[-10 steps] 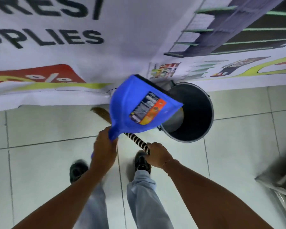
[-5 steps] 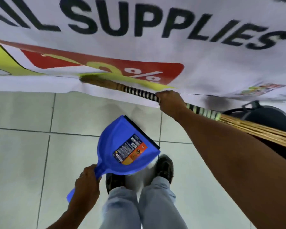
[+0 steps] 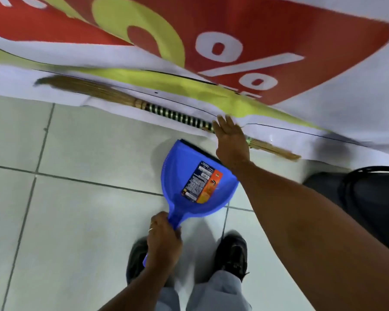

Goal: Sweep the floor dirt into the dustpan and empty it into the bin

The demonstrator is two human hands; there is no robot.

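A blue dustpan (image 3: pixel 189 176) with a printed label hangs low over the tiled floor, its mouth towards the wall. My left hand (image 3: pixel 163 241) is closed around its handle. A straw broom (image 3: pixel 126 102) with a black-and-yellow banded handle lies along the foot of the wall banner, brush end to the left. My right hand (image 3: pixel 230 140) is over the broom's handle, fingers spread and flat, not gripping it. The black bin (image 3: pixel 368 198) stands at the right edge, partly behind my right forearm; its inside is not visible.
A large white banner (image 3: pixel 279 52) with a red and yellow percent sign covers the wall ahead. Pale floor tiles (image 3: pixel 76 209) stretch left and centre. My two dark shoes stand on them below the dustpan.
The dustpan came away from the bin and down to the left. My right hand carried the broom to the banner and opened off its handle. My view swung left and lower.
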